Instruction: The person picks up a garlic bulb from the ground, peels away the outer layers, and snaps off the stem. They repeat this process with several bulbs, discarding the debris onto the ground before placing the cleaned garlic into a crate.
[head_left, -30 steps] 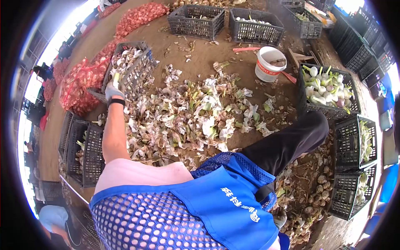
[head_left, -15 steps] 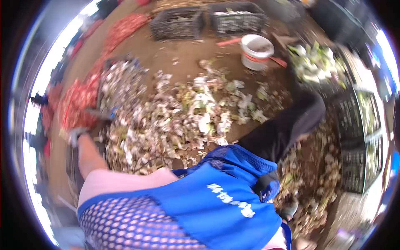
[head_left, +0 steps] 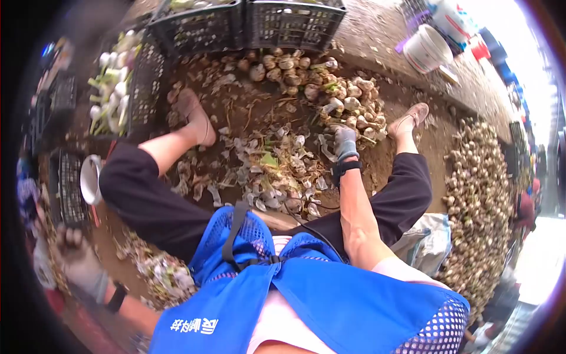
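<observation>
My right hand [head_left: 345, 141], in a grey glove with a black wristband, reaches down between my legs to the near edge of a heap of garlic bulbs [head_left: 359, 106]. Its fingers are bent together against the bulbs and stems; what they hold is hidden. Out at the lower left is my left hand [head_left: 82, 265], also gloved and banded at the wrist. Motion smears its fingers, which look partly curled, and anything in them cannot be made out. Papery garlic skins and trimmings [head_left: 271, 165] cover the ground between my feet.
Black plastic crates [head_left: 194, 29] stand in front, and another crate [head_left: 144, 88] beside trimmed garlic is at the left. A white bucket [head_left: 91, 180] sits by my left knee. Many bulbs [head_left: 480, 206] lie at the right, near a whitish sack [head_left: 433, 239].
My view has swung right, from the large skin pile and red net bags to the bulb heap. My right hand has come into sight; my left hand no longer appears beside the red bags.
</observation>
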A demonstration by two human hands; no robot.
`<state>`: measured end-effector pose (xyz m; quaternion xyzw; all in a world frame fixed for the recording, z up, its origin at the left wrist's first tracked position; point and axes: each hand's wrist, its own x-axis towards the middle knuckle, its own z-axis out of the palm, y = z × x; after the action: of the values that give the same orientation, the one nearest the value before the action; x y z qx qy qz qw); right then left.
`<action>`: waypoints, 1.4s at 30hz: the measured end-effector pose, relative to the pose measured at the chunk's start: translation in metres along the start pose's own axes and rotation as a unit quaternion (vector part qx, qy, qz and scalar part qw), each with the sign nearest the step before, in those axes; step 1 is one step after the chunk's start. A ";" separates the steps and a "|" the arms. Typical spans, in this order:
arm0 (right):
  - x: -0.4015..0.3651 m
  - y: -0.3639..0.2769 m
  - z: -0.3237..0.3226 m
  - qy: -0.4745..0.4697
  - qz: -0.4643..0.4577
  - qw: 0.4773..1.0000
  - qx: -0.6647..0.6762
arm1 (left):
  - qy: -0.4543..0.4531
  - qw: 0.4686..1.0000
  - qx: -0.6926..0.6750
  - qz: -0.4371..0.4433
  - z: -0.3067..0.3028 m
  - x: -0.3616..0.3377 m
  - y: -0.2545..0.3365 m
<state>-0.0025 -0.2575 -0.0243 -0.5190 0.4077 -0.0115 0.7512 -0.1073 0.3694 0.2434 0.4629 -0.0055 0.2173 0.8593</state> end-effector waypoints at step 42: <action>-0.161 -0.025 0.056 -0.204 -0.093 0.974 0.042 | -0.247 0.882 -0.066 -0.395 0.227 -0.102 -0.346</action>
<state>-0.0644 -0.1551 0.0993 -0.5140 0.1944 0.0075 0.8354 -0.0249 -0.0142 0.0774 0.4078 -0.0486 -0.2628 0.8731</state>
